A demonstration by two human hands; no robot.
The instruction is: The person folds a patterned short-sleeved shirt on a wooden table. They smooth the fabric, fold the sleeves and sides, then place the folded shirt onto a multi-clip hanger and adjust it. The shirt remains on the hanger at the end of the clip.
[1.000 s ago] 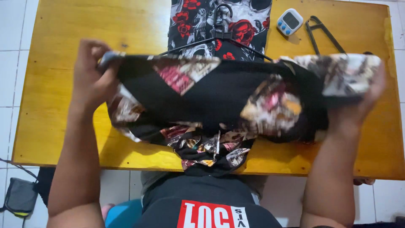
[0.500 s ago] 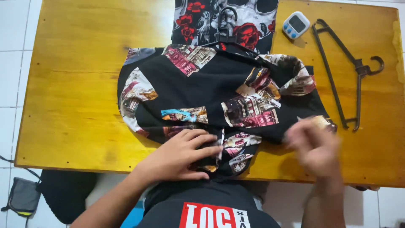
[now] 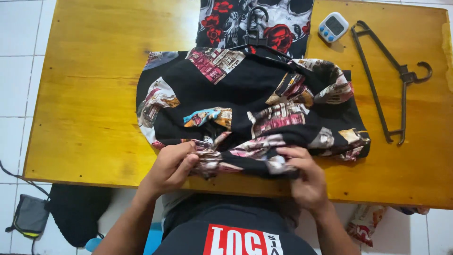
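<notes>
At the near table edge, left hand (image 3: 171, 166) and right hand (image 3: 306, 175) each pinched the bunched hem of the black picture-print fabric shirt (image 3: 245, 108), spread on the yellow wooden table (image 3: 89, 94). Beyond it lay a skull-and-rose garment on a hanger (image 3: 255, 21), a small white digital timer (image 3: 333, 26), and right of that a bare dark hanger (image 3: 387, 78).

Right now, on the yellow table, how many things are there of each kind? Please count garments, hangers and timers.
Garments: 2, the black patchwork-print shirt gripped by the left hand and right hand, and the skull-and-rose shirt.
Hangers: 2, the bare hanger and the hanger in the rose shirt.
Timers: 1, the white timer.
Total: 5
</notes>
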